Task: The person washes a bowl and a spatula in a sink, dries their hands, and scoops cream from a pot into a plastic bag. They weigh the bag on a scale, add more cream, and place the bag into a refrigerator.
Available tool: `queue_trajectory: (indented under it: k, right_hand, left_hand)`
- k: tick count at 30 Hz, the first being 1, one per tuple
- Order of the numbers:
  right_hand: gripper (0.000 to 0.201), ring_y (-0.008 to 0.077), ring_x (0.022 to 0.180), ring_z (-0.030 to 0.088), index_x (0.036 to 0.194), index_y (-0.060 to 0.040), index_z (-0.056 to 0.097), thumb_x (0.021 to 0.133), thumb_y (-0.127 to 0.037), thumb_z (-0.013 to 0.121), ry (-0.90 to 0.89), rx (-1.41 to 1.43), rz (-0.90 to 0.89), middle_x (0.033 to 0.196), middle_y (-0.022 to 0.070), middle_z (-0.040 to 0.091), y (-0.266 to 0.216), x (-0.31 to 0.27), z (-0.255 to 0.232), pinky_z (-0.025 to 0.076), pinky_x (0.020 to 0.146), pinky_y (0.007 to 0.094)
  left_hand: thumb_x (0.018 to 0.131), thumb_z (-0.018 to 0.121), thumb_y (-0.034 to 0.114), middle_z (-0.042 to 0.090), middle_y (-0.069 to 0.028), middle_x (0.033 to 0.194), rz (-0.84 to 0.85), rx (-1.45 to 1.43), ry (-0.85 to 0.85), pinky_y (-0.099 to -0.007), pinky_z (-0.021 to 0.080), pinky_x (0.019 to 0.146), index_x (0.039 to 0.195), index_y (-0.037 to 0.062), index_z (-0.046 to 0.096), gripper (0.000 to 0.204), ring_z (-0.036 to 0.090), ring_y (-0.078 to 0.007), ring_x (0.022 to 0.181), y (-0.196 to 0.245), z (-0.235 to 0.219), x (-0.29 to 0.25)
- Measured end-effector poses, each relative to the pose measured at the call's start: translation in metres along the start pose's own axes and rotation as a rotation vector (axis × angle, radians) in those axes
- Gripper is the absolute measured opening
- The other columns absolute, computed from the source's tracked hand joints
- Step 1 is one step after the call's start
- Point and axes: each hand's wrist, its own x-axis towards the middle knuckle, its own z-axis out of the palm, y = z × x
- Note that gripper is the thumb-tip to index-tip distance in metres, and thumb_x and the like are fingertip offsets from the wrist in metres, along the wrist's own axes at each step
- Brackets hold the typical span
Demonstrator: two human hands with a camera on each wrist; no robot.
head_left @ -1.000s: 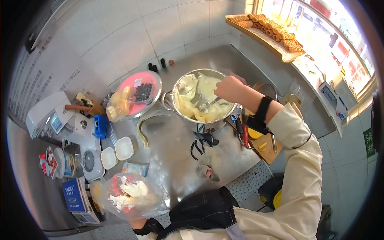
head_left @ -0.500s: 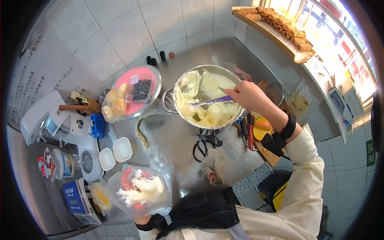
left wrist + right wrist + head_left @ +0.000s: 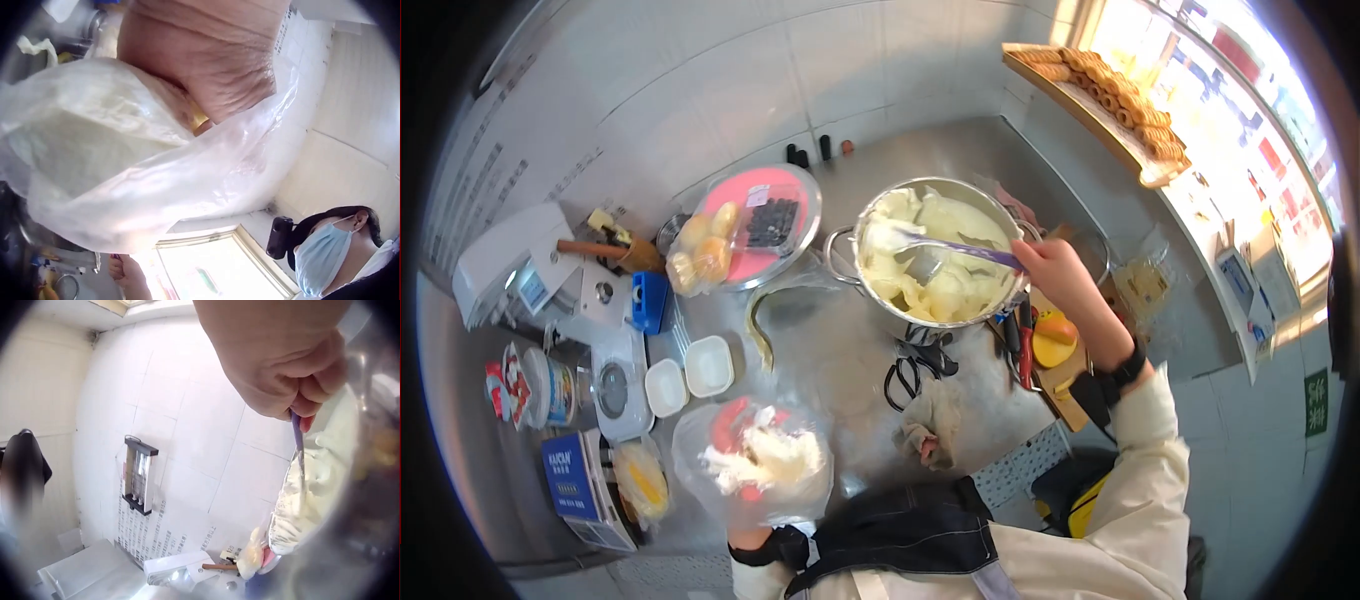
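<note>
My right hand (image 3: 1060, 272) grips the purple handle of a spatula (image 3: 975, 250) at the right rim of a steel pot (image 3: 834, 262). The pot holds thick, pale yellow cream (image 3: 940, 295), and the spatula's head carries cream over its left half. In the right wrist view, curled fingers hold the handle above the cream. My left hand (image 3: 206, 56) holds a clear plastic bag (image 3: 690, 470) low at the front left. White cream (image 3: 775, 460) sits in the bag's mouth, with pinkish-red patches beside it. The bag covers most of the left fingers.
Scissors (image 3: 902, 385) and a grey cloth (image 3: 930, 425) lie before the pot. A board (image 3: 1068, 405) with a yellow, duck-like thing stands right. Left are white dishes (image 3: 709, 366), a scale (image 3: 622, 385) and a pink-topped round container (image 3: 735, 190) bearing bagged buns. Pastry rolls (image 3: 1125, 100) fill a tray at back right.
My right hand has drawn back to the pot's right rim, and the spatula has come up out of the cream with some on it. The left hand still holds the bag, slightly shifted.
</note>
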Motion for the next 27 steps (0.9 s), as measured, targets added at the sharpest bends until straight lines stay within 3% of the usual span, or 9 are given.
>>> queue_trajectory:
  k: [6, 9, 10, 12, 14, 18, 19, 21, 27]
  right_hand:
    - [0.018, 0.0038, 0.056, 0.040, 0.072, -0.0005, 0.057, 0.085, -0.012, 0.052, -0.085, 0.329, -0.338, 0.061, -0.0006, 0.047, 0.022, -0.074, -0.019, 0.030, 0.048, 0.0201]
    - [0.007, 0.0078, 0.056, 0.044, 0.079, -0.0004, 0.061, 0.079, -0.003, 0.054, 0.111, 0.331, -0.589, 0.065, 0.0021, 0.051, 0.002, -0.108, -0.012, 0.032, 0.048, 0.0211]
    - [0.011, 0.0110, 0.055, 0.046, 0.084, -0.0019, 0.062, 0.075, -0.002, 0.057, 0.167, 0.188, -0.788, 0.068, 0.0031, 0.053, -0.007, -0.113, -0.012, 0.033, 0.048, 0.0227]
    - [0.019, 0.0141, 0.055, 0.048, 0.088, -0.0034, 0.064, 0.070, -0.001, 0.060, 0.240, 0.040, -0.986, 0.070, 0.0042, 0.055, -0.016, -0.121, -0.019, 0.034, 0.049, 0.0243]
    - [0.032, 0.0181, 0.056, 0.048, 0.095, -0.0094, 0.066, 0.064, -0.006, 0.062, 0.302, -0.361, -1.189, 0.073, 0.0042, 0.055, -0.019, -0.128, -0.027, 0.034, 0.049, 0.0277]
    - [0.032, 0.0153, 0.058, 0.048, 0.093, -0.0154, 0.067, 0.060, -0.013, 0.063, 0.370, -0.545, -1.263, 0.073, 0.0008, 0.054, -0.023, -0.142, -0.040, 0.033, 0.053, 0.0283]
    - [0.032, 0.0153, 0.058, 0.048, 0.093, -0.0154, 0.067, 0.060, -0.013, 0.063, 0.371, -0.544, -1.270, 0.073, 0.0008, 0.054, -0.024, -0.144, -0.044, 0.033, 0.053, 0.0283]
    - [0.032, 0.0144, 0.058, 0.048, 0.091, -0.0169, 0.066, 0.059, -0.016, 0.065, 0.384, -0.607, -1.318, 0.073, -0.0004, 0.054, -0.023, -0.149, -0.053, 0.033, 0.055, 0.0279]
    - [0.026, 0.0157, 0.060, 0.049, 0.089, -0.0128, 0.065, 0.063, -0.017, 0.064, 0.458, -0.586, -1.342, 0.072, 0.0021, 0.052, -0.016, -0.161, -0.086, 0.032, 0.054, 0.0297]
  left_hand:
    - [0.078, 0.056, 0.052, 0.053, -0.0145, 0.111, -0.089, -0.260, -0.143, -0.0366, 0.048, 0.081, 0.130, 0.0082, 0.032, 0.072, 0.055, -0.0249, 0.097, -0.016, 0.009, 0.019]
    - [0.084, 0.052, 0.044, 0.048, -0.0162, 0.120, -0.127, -0.145, -0.175, -0.0393, 0.045, 0.087, 0.130, 0.0041, 0.032, 0.064, 0.051, -0.0257, 0.106, -0.033, 0.002, 0.024]
    - [0.084, 0.052, 0.042, 0.045, -0.0177, 0.123, -0.113, 0.072, -0.139, -0.0414, 0.043, 0.090, 0.130, 0.0018, 0.032, 0.064, 0.048, -0.0261, 0.110, -0.039, -0.003, 0.022]
    - [0.081, 0.058, 0.032, 0.043, -0.0207, 0.123, -0.111, -0.760, -0.515, -0.0388, 0.040, 0.096, 0.131, 0.0022, 0.030, 0.064, 0.044, -0.0307, 0.115, 0.011, 0.040, 0.029]
    - [0.072, 0.061, 0.048, 0.041, -0.0235, 0.125, -0.180, -0.656, -0.403, -0.0426, 0.039, 0.096, 0.131, 0.0005, 0.027, 0.083, 0.043, -0.0337, 0.115, 0.015, 0.044, 0.023]
    - [0.045, 0.069, 0.071, 0.038, -0.0295, 0.126, -0.386, -0.493, -0.160, -0.0468, 0.037, 0.097, 0.133, -0.0007, 0.023, 0.123, 0.040, -0.0407, 0.117, 0.031, 0.053, 0.005]
    - [0.045, 0.069, 0.071, 0.038, -0.0295, 0.126, -0.380, -0.492, -0.158, -0.0468, 0.037, 0.097, 0.133, -0.0007, 0.023, 0.123, 0.040, -0.0407, 0.117, 0.028, 0.049, 0.001]
    - [0.087, 0.048, 0.031, 0.041, -0.0193, 0.128, -0.287, -0.613, -0.362, -0.0373, 0.037, 0.099, 0.133, 0.0018, 0.028, 0.058, 0.043, -0.0274, 0.117, 0.022, 0.038, -0.007]
    - [0.070, 0.056, 0.046, 0.040, -0.0226, 0.127, -0.246, -0.453, -0.205, -0.0401, 0.037, 0.098, 0.132, -0.0006, 0.026, 0.083, 0.043, -0.0308, 0.116, 0.024, 0.024, -0.029]
